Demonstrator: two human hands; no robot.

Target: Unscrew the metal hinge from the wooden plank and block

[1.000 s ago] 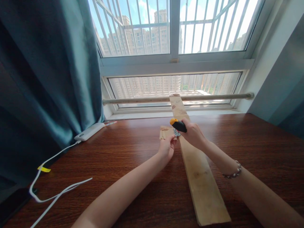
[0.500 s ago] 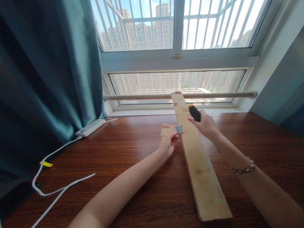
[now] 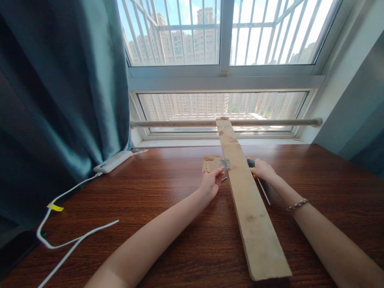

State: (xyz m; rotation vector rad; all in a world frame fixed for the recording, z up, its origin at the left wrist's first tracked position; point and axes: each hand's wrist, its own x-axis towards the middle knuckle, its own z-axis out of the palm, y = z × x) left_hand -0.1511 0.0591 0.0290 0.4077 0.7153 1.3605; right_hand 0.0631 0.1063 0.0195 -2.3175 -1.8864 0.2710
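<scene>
A long pale wooden plank [image 3: 255,212] runs away from me over the dark tabletop. A small wooden board [image 3: 211,164] meets its left edge, and a metal hinge [image 3: 226,163] lies across the two. My left hand [image 3: 211,184] pinches the small board's lower right corner, fingertips at the hinge. Just below those fingertips is a small screw [image 3: 224,179]. On the plank's right side, my right hand [image 3: 264,171] closes around a black-and-yellow screwdriver [image 3: 251,162], low at the table. Its metal shaft points toward me; part of the handle is hidden by the fingers.
A white power strip [image 3: 113,161] with a white cable [image 3: 72,240] lies on the left of the wooden table [image 3: 168,224]. A blue curtain [image 3: 66,80] hangs there. Behind the table, a horizontal rail [image 3: 180,123] crosses the window, near the plank's far end.
My right hand has lowered the screwdriver from above the plank to the table at its right. My left hand stays at the hinge and small board.
</scene>
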